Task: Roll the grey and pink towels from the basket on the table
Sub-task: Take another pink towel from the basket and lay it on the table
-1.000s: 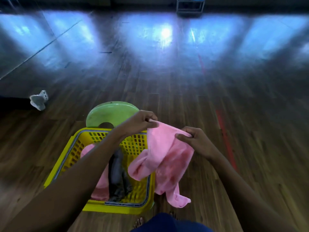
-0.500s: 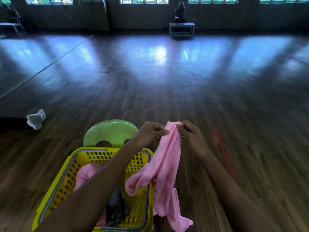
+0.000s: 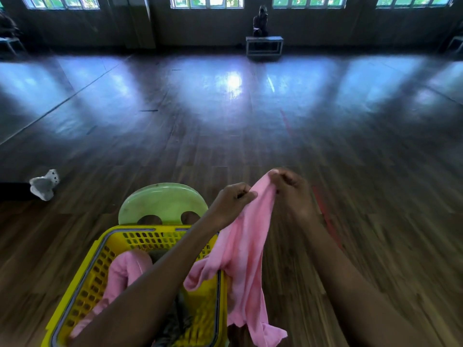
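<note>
Two hands are up, both on one pink towel (image 3: 246, 256). The left hand (image 3: 231, 204) pinches its top edge with curled fingers (image 3: 244, 194). The right hand (image 3: 293, 194), just beside and a touch higher, has its fingers clenched on the bunched top corner. The towel hangs from that grip, one fold draping inside the right rim of the basket (image 3: 82, 274), the rest trailing down outside it to the bottom of the view.

The count: one yellow basket, low and left of centre. Inside it lies a second pink towel (image 3: 125, 274), heaped against the left wall. Beside that there is what looks like one grey towel (image 3: 175, 321), though it is blurred. The left forearm (image 3: 155, 291) crosses right over the basket and hides the middle of its load.

One green seat (image 3: 162, 200) shows behind the basket's far rim. One small grey-white object (image 3: 43, 185) lies well apart on the dark wooden floor (image 3: 350, 171) at far left. Across the room, one bench (image 3: 264, 45) stands under the windows (image 3: 206, 1) with a dark figure (image 3: 260, 21) on it.
</note>
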{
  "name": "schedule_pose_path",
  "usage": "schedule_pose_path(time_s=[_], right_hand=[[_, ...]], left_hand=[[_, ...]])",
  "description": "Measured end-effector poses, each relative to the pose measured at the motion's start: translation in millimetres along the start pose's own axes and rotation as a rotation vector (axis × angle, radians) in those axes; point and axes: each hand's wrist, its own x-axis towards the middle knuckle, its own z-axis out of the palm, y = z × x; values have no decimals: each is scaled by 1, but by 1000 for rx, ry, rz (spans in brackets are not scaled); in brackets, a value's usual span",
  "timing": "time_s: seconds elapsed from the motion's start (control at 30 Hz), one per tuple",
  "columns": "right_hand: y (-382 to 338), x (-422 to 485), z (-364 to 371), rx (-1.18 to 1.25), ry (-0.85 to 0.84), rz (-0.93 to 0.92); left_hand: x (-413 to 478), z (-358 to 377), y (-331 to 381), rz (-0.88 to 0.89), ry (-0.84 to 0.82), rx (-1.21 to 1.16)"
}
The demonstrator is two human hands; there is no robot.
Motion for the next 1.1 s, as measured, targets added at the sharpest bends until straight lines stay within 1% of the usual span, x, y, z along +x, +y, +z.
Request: schedule_pose_path(time_s=[0.07, 0.1, 0.17, 0.2, 0.23, 0.27, 0.37, 0.4, 0.43, 0.5, 0.6, 0.67, 0.73, 0.83, 0.87, 0.9, 0.93, 1.0, 1.03, 1.1], right_hand=[[-3, 14, -17, 121, 116, 28], [-6, 21, -27, 117, 166, 41], [-9, 34, -40, 14, 202, 51], [-10, 37, -42, -44, 171, 28], [-10, 36, -39, -95, 99, 6], [-10, 34, -34, -139, -15, 1], [0, 20, -21, -413, -433, 55], [5, 16, -20, -480, -513, 73], [8, 14, -20, -497, -552, 72], [12, 11, -19, -433, -572, 28], [17, 7, -17, -413, -513, -35], [19, 5, -17, -433, -425, -72], [18, 12, -23, -460, -279, -102], [5, 27, -43, -349, -15, -43], [1, 31, -50, -319, 8, -40], [-3, 33, -55, -316, -32, -54], [-5, 31, -55, -324, -119, -67], [-5, 19, -46, -368, -348, -52], [-3, 13, -39, -418, -436, -39], [4, 5, -32, -423, -530, 4]], left_hand=[[-12, 4, -15, -19, -27, -30], [-19, 6, -24, -35, -32, -53], [-29, 7, -38, -92, -5, -108], [-29, 7, -40, -101, 15, -121], [-26, 5, -38, -91, 23, -108], [-22, 4, -32, -62, 10, -77], [-10, 2, -12, 34, -48, 12], [-8, 2, -8, 47, -60, 33], [-5, 2, -8, 57, -71, 48], [-1, 3, -9, 65, -87, 65], [-1, 6, -11, 40, -84, 61], [-4, 10, -11, -3, -83, 39], [-10, 14, -17, -36, -93, 11], [-27, 18, -37, -81, -92, -39], [-32, 17, -41, -97, -75, -71], [-33, 16, -43, -105, -53, -87], [-32, 14, -42, -91, -32, -91], [-22, 12, -29, -19, -46, -52], [-17, 12, -22, 13, -70, -26], [-10, 12, -8, 56, -98, 6]])
